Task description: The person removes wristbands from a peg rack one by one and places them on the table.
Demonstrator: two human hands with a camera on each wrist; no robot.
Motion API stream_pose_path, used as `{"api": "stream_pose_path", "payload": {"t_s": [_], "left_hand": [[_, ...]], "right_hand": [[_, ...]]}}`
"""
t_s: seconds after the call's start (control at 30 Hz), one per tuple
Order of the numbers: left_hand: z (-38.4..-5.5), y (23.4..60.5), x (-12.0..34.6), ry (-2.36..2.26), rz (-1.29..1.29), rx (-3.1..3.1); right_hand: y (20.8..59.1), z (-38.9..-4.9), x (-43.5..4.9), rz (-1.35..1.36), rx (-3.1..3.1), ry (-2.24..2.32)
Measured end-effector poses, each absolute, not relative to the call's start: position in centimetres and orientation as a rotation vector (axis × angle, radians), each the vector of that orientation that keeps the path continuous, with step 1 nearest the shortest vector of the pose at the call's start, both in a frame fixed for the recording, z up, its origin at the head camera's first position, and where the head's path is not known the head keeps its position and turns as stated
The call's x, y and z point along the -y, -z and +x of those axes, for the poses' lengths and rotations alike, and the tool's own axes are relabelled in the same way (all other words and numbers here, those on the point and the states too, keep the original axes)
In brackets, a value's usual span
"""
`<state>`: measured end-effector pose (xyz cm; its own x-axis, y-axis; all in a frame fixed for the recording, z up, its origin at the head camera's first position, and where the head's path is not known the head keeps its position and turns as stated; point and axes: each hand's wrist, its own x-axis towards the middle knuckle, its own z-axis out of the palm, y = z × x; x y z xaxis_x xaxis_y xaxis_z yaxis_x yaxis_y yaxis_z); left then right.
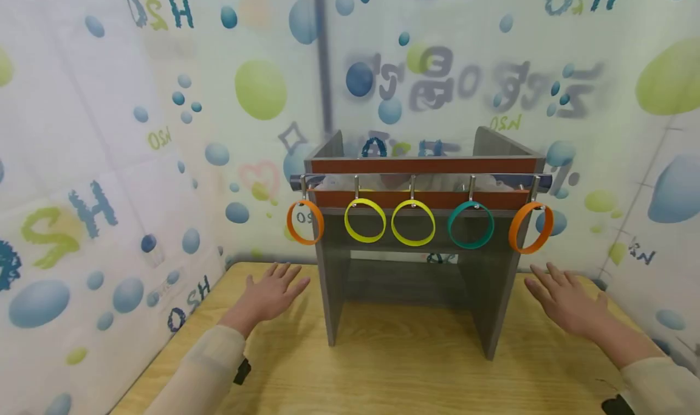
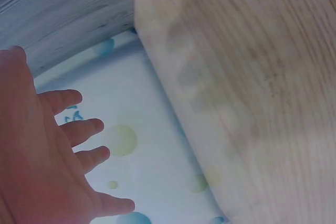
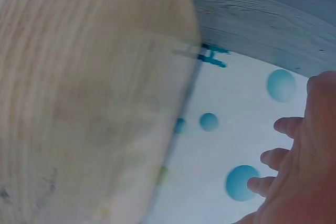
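On the left side of the table, my left hand [image 1: 268,294] holds nothing, its fingers stretched forward and spread. My right hand [image 1: 569,299] is out on the right in the same way, also holding nothing. Between them stands a grey stand [image 1: 336,281] with reddish-brown crosspieces. A bar [image 1: 298,183] with dark ends runs across its front. From hooks on the bar hang an orange ring [image 1: 320,223], two yellow rings, one [image 1: 365,240] left of the other [image 1: 414,243], a teal ring [image 1: 471,245] and another orange ring [image 1: 514,229]. Both hands are apart from the stand and rings.
Under everything is a light wood table [image 1: 404,372]. White sheeting [image 1: 208,99] printed with blue and green bubbles and letters surrounds it at the back and sides. In the left wrist view, the grey panel [image 2: 79,14] rises at the top left.
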<state>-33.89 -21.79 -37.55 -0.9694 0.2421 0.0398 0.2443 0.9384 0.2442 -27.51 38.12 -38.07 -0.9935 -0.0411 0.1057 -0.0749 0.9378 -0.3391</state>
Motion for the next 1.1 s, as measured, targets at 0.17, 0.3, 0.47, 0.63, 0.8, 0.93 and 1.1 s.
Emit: {"api": "stream_pose_path", "payload": {"t_s": [0.17, 0.3, 0.47, 0.63, 0.8, 0.93, 1.1], "left_hand": [[-33.5, 36.9, 21.8, 0.406, -0.409, 3.051], [-33.0, 36.4, 21.6, 0.407, -0.432, 3.026], [-31.9, 36.1, 21.1, 0.409, -0.495, 2.962], [-30.4, 35.9, 20.5, 0.549, -0.616, 2.883], [-29.2, 36.1, 19.9, 0.656, -0.731, 2.833], [-29.1, 36.6, 19.4, 0.678, -0.764, 2.827], [-29.4, 37.6, 18.7, 0.745, -0.762, 2.903]], "right_hand": [[36.2, -27.0, -37.5, 0.116, 2.985, -0.479], [34.5, -26.3, -36.4, 0.12, 2.957, -0.528], [32.6, -25.0, -34.3, 0.195, 2.849, -0.546], [30.8, -23.0, -32.1, 0.278, 2.703, -0.517], [29.5, -20.4, -29.8, 0.287, 2.545, -0.608], [28.8, -18.5, -28.5, 0.215, 2.383, -0.636], [28.5, -17.4, -27.5, 0.171, 2.253, -0.614]]}}
